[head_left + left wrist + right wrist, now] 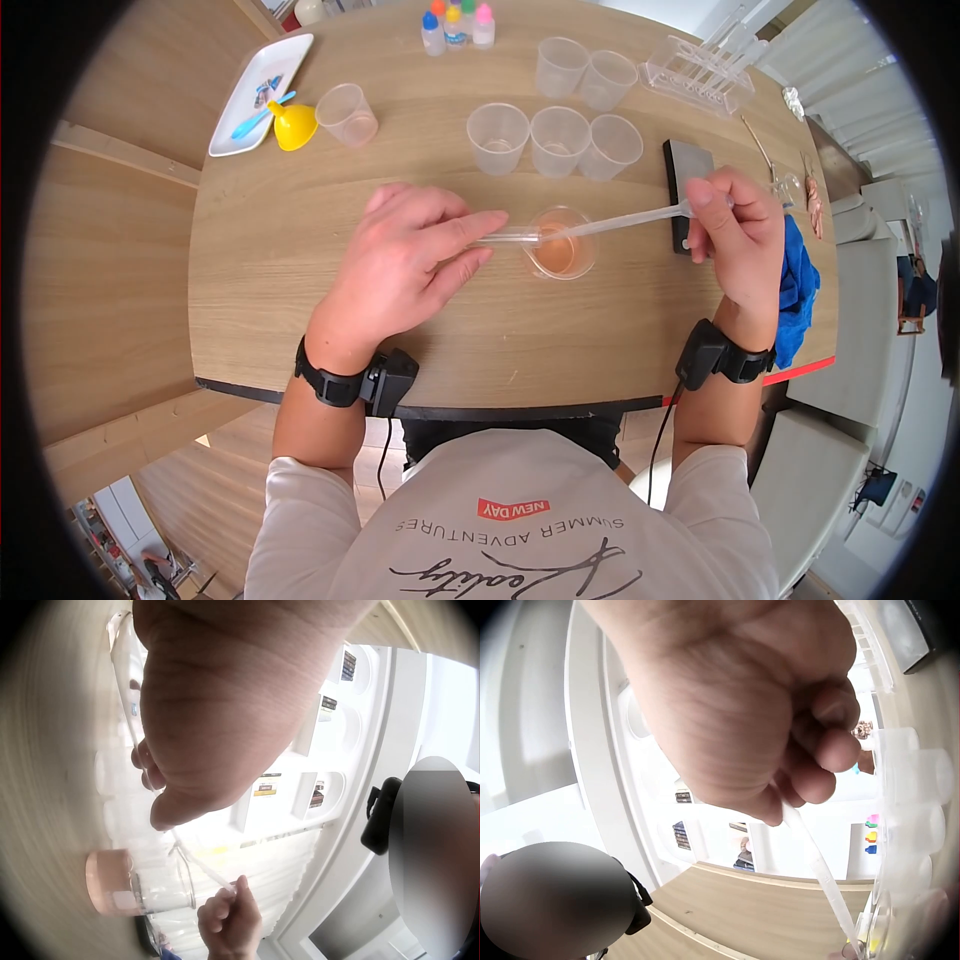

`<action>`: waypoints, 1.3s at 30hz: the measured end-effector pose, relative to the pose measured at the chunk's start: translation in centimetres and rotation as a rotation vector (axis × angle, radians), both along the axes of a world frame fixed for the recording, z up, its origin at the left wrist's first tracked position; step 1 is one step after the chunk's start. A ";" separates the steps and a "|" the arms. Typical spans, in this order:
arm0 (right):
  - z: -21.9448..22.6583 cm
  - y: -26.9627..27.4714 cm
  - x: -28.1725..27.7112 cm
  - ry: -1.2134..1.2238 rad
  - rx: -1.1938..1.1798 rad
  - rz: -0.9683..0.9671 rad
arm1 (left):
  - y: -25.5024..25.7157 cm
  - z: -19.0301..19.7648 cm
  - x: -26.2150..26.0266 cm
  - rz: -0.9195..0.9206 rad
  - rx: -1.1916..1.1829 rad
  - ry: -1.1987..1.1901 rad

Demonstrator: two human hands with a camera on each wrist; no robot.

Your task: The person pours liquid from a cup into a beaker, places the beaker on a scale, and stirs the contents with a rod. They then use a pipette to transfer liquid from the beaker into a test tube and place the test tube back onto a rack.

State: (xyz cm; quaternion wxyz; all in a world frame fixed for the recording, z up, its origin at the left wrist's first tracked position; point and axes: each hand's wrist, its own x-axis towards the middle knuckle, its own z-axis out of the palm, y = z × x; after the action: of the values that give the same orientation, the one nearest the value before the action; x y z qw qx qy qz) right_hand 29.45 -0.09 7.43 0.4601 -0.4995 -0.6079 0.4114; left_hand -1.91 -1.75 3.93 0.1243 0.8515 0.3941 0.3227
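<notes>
The left hand (410, 260) pinches a clear glass tube (508, 238) held nearly level, its mouth above a clear cup of orange liquid (562, 258). From the right, the right hand (738, 228) grips a translucent plastic dropper (630, 219) by its bulb end, and the dropper's tip is at the tube's mouth. In the left wrist view the cup (120, 881) stands upright below the dropper (206, 868). The right wrist view shows the dropper (821, 874) slanting down from the fingers; whether liquid is inside it, I cannot tell.
Several empty cups (560, 140) stand beyond the hands. At the back left are a white tray (232, 135), a yellow funnel (294, 127) and another cup (347, 115). Small dropper bottles (455, 30), a tube rack (700, 75), a black-and-silver box (690, 160) and a blue cloth (796, 290) surround the work area.
</notes>
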 end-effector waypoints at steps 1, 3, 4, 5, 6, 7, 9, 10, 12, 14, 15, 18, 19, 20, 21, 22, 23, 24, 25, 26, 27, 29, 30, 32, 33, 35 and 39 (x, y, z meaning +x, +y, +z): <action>0.2 -0.1 0.0 0.029 -0.008 -0.018 | 0.0 0.0 0.0 -0.003 0.019 -0.007; 0.7 -0.3 0.3 0.035 -0.001 -0.061 | 0.0 0.1 0.0 -0.002 0.014 -0.005; 0.9 -0.4 0.4 0.042 0.005 -0.104 | 0.0 0.1 0.0 0.000 0.009 -0.002; 1.0 -0.5 0.6 0.041 0.006 -0.102 | 0.0 0.2 0.0 0.002 0.010 -0.003; 1.0 -0.5 0.7 0.030 0.016 -0.101 | 0.0 0.2 0.0 0.001 0.011 -0.006; 0.9 -0.6 0.8 0.021 0.025 -0.100 | 0.0 0.2 0.0 0.000 0.011 -0.010; 0.1 -0.4 0.2 -0.063 0.132 -0.038 | -0.1 0.1 0.0 0.003 -0.007 -0.006; -0.2 -0.3 -0.3 -0.147 0.238 0.023 | -0.2 0.1 0.0 0.006 -0.027 -0.002; 0.0 -0.5 -1.3 -0.220 0.224 0.034 | -0.1 0.1 -0.1 0.003 -0.029 -0.004; 0.2 -0.7 -2.2 -0.394 0.289 0.083 | -0.1 0.1 0.0 -0.001 -0.032 -0.006; 0.3 -0.8 -2.7 -0.422 0.264 0.074 | -0.1 0.1 0.0 0.003 -0.037 -0.003; 0.1 -0.9 -3.2 -0.424 0.241 0.097 | -0.1 0.2 0.0 0.007 -0.041 0.002; 0.2 -0.9 -3.1 -0.424 0.240 0.095 | -0.1 0.3 0.0 0.010 -0.040 0.005; 0.3 -0.8 -3.1 -0.475 0.247 0.095 | -0.1 0.2 0.0 0.008 -0.040 0.005; 0.4 -0.8 -3.1 -0.526 0.254 0.095 | -0.2 0.2 0.0 0.007 -0.041 0.003; 0.3 -0.8 -3.1 -0.526 0.254 0.095 | -0.2 0.2 0.0 0.006 -0.042 0.002; 0.2 -0.7 -3.1 -0.538 0.299 0.096 | -0.2 0.2 0.0 0.006 -0.042 0.002; 0.2 -0.7 -3.1 -0.550 0.344 0.097 | -0.2 0.2 0.0 0.007 -0.041 0.002; 0.1 -0.6 -3.1 -0.550 0.344 0.095 | -0.2 0.2 0.0 0.007 -0.040 0.002; 0.1 -0.6 -3.1 -0.551 0.346 0.099 | -0.1 0.1 0.0 0.006 -0.040 0.002; 0.1 -0.6 -3.0 -0.552 0.349 0.104 | -0.1 0.1 0.0 0.007 -0.039 0.005; 0.2 -0.6 -3.0 -0.549 0.320 0.104 | -0.1 0.2 0.0 0.007 -0.038 0.008; 0.3 -0.6 -2.9 -0.547 0.290 0.105 | -0.1 0.2 0.0 0.008 -0.037 0.007; 0.3 -0.6 -2.8 -0.526 0.237 0.106 | -0.1 0.2 0.0 0.008 -0.036 0.007; 0.3 -0.6 -2.8 -0.505 0.182 0.108 | -0.1 0.2 0.0 0.011 -0.040 0.004; -0.1 -0.5 -2.6 -0.435 0.154 0.108 | -0.1 0.2 0.0 0.013 -0.045 0.000; -1.0 0.1 -1.5 -0.250 -0.002 0.046 | -0.1 0.2 0.1 0.007 -0.041 0.005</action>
State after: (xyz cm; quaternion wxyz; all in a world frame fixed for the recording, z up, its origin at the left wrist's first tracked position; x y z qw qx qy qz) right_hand 27.91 0.01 6.46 0.3708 -0.5334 -0.6714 0.3567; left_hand -1.85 -1.90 4.15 0.1397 0.8482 0.4039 0.3129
